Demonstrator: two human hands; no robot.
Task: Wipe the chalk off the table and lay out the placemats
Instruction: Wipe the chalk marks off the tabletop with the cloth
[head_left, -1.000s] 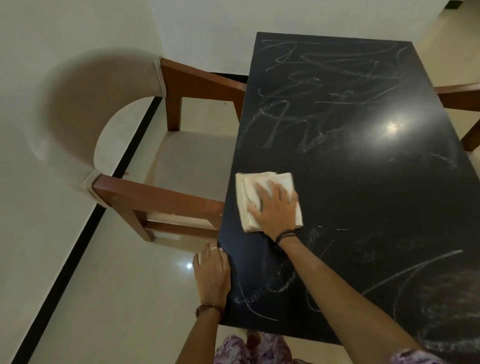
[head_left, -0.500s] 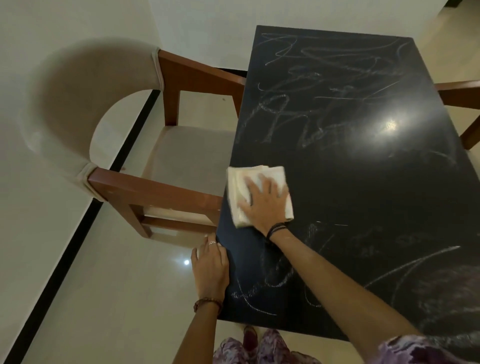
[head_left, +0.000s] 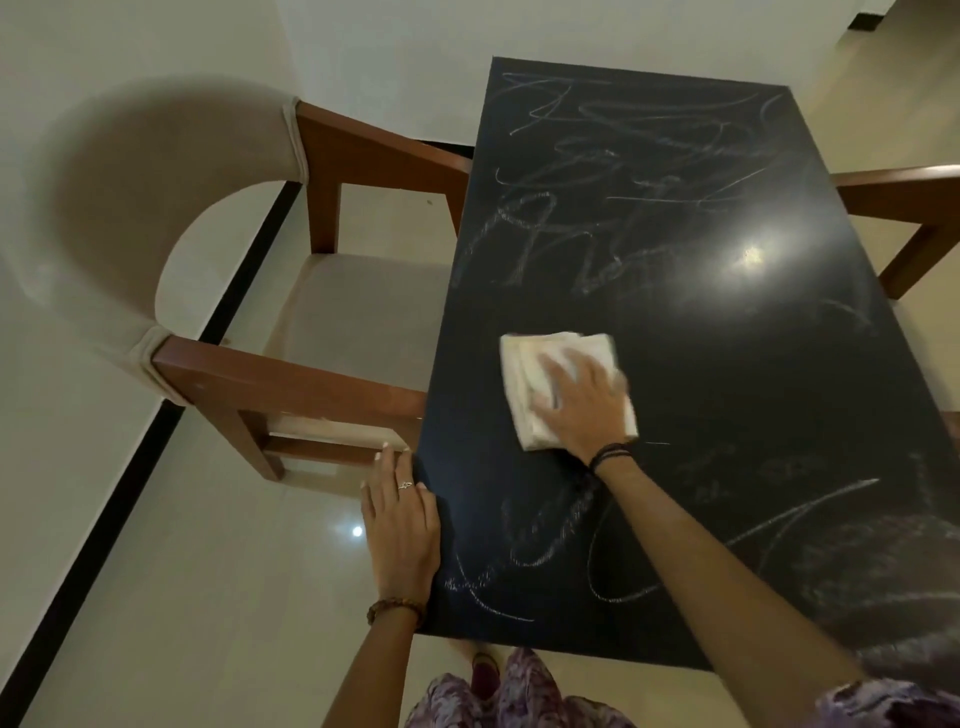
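A home dining corner: a black rectangular glossy bench (head_left: 727, 395) scrawled with white chalk, a wooden armchair with a curved beige upholstered back (head_left: 171, 223) drawn up at its side (another wooden armrest (head_left: 904, 192) shows opposite), glossy cream floor tiles (head_left: 208, 597), plain pale walls.

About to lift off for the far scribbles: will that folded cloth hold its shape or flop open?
Likely floppy: the folded cloth shows loose layered edges. Probably light, sliding easily on the glossy table under the flat right hand.
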